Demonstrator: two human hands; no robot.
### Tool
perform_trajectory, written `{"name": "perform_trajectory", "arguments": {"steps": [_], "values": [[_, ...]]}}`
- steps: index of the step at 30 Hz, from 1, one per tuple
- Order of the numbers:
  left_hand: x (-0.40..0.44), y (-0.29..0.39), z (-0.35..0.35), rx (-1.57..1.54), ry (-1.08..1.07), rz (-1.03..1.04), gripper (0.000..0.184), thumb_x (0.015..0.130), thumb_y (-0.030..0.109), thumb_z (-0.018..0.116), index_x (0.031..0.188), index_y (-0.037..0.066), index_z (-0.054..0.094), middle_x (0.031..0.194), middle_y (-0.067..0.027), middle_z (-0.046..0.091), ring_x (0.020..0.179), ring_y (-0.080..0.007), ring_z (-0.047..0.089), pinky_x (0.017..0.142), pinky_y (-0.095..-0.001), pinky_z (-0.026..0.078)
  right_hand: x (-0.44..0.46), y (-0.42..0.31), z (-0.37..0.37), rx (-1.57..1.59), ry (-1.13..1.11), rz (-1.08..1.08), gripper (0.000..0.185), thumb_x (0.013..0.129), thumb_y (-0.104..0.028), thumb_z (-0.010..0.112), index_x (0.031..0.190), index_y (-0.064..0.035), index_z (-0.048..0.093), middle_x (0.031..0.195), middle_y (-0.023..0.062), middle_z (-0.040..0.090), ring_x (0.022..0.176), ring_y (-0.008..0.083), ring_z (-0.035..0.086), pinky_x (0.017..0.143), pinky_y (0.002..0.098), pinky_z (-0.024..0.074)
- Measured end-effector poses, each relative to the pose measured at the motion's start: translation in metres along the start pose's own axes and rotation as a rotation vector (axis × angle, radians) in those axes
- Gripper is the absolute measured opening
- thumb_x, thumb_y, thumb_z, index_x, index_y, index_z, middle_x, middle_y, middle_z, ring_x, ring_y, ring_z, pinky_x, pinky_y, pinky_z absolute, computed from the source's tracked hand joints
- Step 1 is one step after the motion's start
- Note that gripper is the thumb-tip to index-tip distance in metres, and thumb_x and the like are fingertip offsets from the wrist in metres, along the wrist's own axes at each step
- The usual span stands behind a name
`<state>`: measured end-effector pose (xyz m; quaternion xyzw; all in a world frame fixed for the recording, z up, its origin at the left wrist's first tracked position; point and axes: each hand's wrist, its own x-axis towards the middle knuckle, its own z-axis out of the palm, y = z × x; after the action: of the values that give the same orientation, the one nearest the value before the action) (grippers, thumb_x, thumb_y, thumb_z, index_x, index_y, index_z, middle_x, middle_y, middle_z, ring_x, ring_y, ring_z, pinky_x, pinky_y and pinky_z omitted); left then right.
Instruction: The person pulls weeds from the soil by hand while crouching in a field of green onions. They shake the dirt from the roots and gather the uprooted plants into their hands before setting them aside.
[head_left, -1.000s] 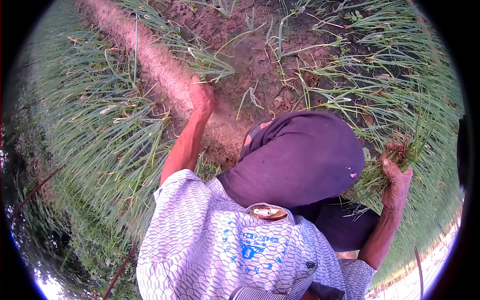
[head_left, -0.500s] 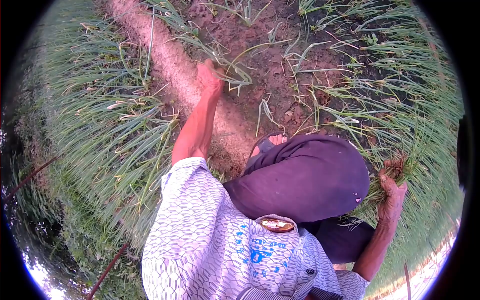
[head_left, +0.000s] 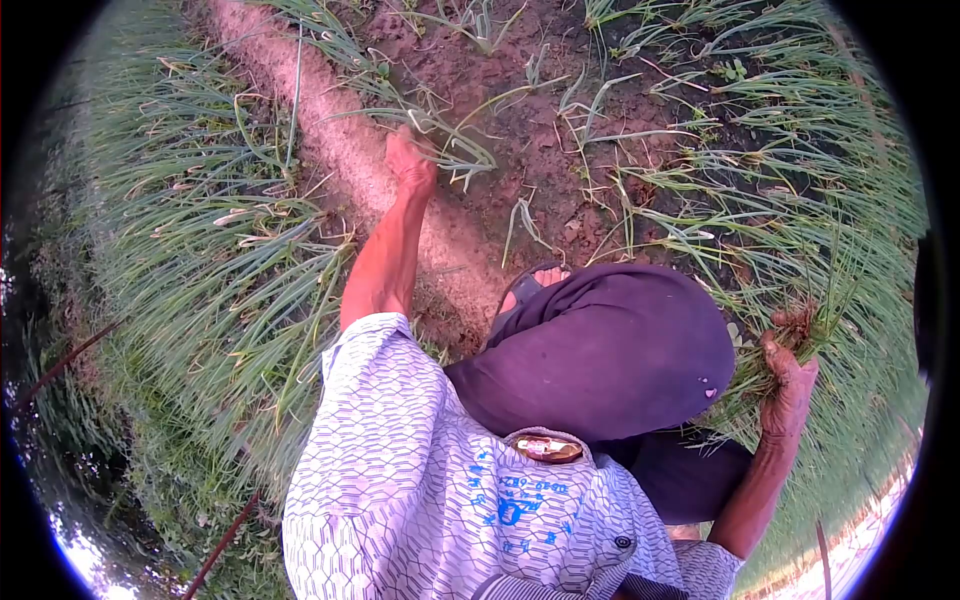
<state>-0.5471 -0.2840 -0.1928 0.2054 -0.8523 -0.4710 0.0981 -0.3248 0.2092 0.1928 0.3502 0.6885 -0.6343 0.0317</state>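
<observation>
My left hand reaches down to the soil at the edge of a pale dirt ridge, beside the drooping leaves of an onion plant. Its fingers look curled under, and whatever they grip is hidden behind the hand and leaves. On the right, my right hand is closed round a bunch of pulled grass. Reddish-brown roots with soil stick out at the top of the bunch, and green blades hang on both sides of the fist.
Dense rows of onion plants grow on the left and more on the right. A pale dirt ridge runs from the upper left toward my sandalled foot. My bent knee rises between the hands. Thin reddish sticks stand at the lower left.
My left hand sits slightly lower and further left in view, though the whole scene has shifted a little too. My right hand still holds the grass bunch, almost unmoved.
</observation>
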Motion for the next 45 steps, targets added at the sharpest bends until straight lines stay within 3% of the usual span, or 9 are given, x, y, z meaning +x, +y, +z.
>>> {"name": "perform_trajectory", "arguments": {"steps": [2, 5, 9, 13, 20, 31, 37, 40, 45], "values": [[-0.017, 0.038, -0.017, 0.258, 0.051, 0.191, 0.013, 0.081, 0.014, 0.061, 0.084, 0.002, 0.058, 0.073, -0.0105, 0.055, 0.068, -0.0238, 0.055, 0.063, -0.0355, 0.044, 0.0, 0.002, -0.003, -0.03, 0.014, 0.013, 0.071, 0.072, -0.011, 0.07, 0.136, -0.0031, 0.04, 0.11, 0.0052, 0.056, 0.086, 0.0119, 0.053, 0.08, 0.0255, 0.0445], [-0.028, 0.044, -0.026, -0.33, 0.279, 0.027, 0.013, 0.086, 0.014, 0.058, 0.083, 0.002, 0.056, 0.073, -0.0046, 0.055, 0.067, -0.0172, 0.055, 0.06, -0.0328, 0.044, -0.001, 0.0, 0.001, -0.03, 0.019, 0.007, 0.07, 0.073, -0.011, 0.069, 0.136, -0.0032, 0.04, 0.11, 0.005, 0.056, 0.086, 0.0118, 0.053, 0.079, 0.0255, 0.0446], [-0.069, 0.109, -0.073, -0.46, -0.017, -0.404, 0.011, 0.09, 0.01, 0.049, 0.086, 0.003, 0.057, 0.075, -0.0055, 0.061, 0.064, -0.0133, 0.058, 0.055, -0.0274, 0.043, 0.0, -0.001, 0.006, -0.022, 0.01, -0.031, 0.069, 0.073, -0.01, 0.069, 0.135, -0.0033, 0.041, 0.109, 0.0055, 0.056, 0.086, 0.0117, 0.053, 0.079, 0.0253, 0.0446], [-0.074, 0.079, -0.066, 0.041, -0.162, 0.085, 0.013, 0.081, 0.008, 0.052, 0.09, 0.001, 0.058, 0.071, -0.0136, 0.062, 0.068, -0.0241, 0.062, 0.062, -0.0364, 0.048, 0.004, 0.001, 0.002, -0.01, -0.017, 0.002, 0.068, 0.072, -0.009, 0.069, 0.135, -0.0027, 0.041, 0.11, 0.0066, 0.056, 0.087, 0.0118, 0.053, 0.08, 0.0248, 0.0442], [-0.054, 0.076, -0.009, 0.414, -0.47, 0.517, 0.038, 0.076, 0.025, 0.065, 0.109, 0.007, 0.057, 0.09, -0.0202, 0.059, 0.083, -0.0389, 0.058, 0.069, -0.0468, 0.048, 0.001, -0.006, 0.011, -0.069, 0.042, 0.007, 0.068, 0.07, -0.009, 0.069, 0.132, -0.0014, 0.043, 0.11, 0.0077, 0.057, 0.088, 0.0126, 0.053, 0.081, 0.0245, 0.0447], [-0.049, 0.067, 0.013, 0.562, -0.58, 0.571, 0.023, 0.079, 0.019, 0.06, 0.096, 0.005, 0.056, 0.088, -0.0211, 0.058, 0.079, -0.0364, 0.058, 0.066, -0.0444, 0.048, -0.001, -0.014, 0.014, -0.092, 0.041, 0.044, 0.063, 0.067, -0.008, 0.068, 0.127, -0.0024, 0.048, 0.106, 0.0062, 0.058, 0.079, 0.0106, 0.053, 0.068, 0.0216, 0.042], [-0.036, 0.016, -0.009, -0.345, -0.508, -0.102, 0.011, 0.093, 0.013, 0.051, 0.098, 0.004, 0.056, 0.084, -0.0067, 0.064, 0.07, -0.0173, 0.063, 0.053, -0.0298, 0.049, -0.001, -0.003, 0.001, 0.072, 0.026, -0.011, 0.068, 0.067, -0.006, 0.07, 0.13, -0.004, 0.045, 0.11, 0.0066, 0.056, 0.083, 0.0121, 0.054, 0.074, 0.0235, 0.0448], [-0.059, 0.129, -0.068, -0.423, -0.409, -0.084, 0.012, 0.092, 0.008, 0.052, 0.102, 0.003, 0.056, 0.084, -0.0066, 0.063, 0.061, -0.0155, 0.063, 0.046, -0.0255, 0.047, 0.001, 0.006, -0.012, 0.187, -0.026, -0.042, 0.071, 0.068, -0.003, 0.069, 0.133, -0.0059, 0.041, 0.112, 0.0077, 0.055, 0.085, 0.0145, 0.055, 0.077, 0.0269, 0.0496], [-0.02, 0.102, -0.106, -0.451, -0.072, -0.201, 0.015, 0.084, 0.007, 0.06, 0.098, 0.002, 0.061, 0.077, -0.0065, 0.063, 0.059, -0.0148, 0.062, 0.046, -0.024, 0.044, 0.003, 0.006, -0.017, 0.232, -0.026, -0.084, 0.064, 0.07, -0.001, 0.067, 0.129, -0.0044, 0.043, 0.116, 0.0093, 0.053, 0.085, 0.0153, 0.056, 0.072, 0.0325, 0.0562]]}}
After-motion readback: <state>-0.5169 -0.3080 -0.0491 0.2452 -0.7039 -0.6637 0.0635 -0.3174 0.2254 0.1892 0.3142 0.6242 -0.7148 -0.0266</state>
